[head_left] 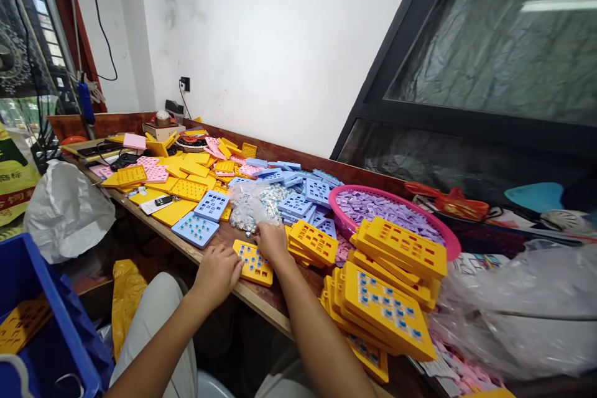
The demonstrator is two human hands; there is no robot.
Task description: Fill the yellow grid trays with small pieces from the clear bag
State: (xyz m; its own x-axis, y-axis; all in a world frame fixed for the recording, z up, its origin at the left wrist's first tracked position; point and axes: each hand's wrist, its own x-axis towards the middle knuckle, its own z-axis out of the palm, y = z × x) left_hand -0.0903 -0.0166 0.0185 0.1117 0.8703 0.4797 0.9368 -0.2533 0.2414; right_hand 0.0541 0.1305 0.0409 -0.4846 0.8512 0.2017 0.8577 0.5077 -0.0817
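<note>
My left hand [218,270] grips the left edge of a yellow plastic panel [254,264] lying near the table's front edge, its fingers curled. Small blue-and-clear pieces fill many of the panel's square holes; a few holes by its near edge are open. Just beyond it, my right hand [272,241] has its fingers pinched together at the near side of a pile of small white-and-blue pieces [276,200]. What the fingertips hold is hidden. A clear plastic bag [246,205] with more of these pieces lies against the pile.
Blue panels [194,229] lie left of the pile, with yellow panels [193,168] beyond. Stacked yellow panels [389,305] stand close on the right. Behind them is a pink basin [342,219] of purple pieces. A blue crate [35,255] stands at lower left.
</note>
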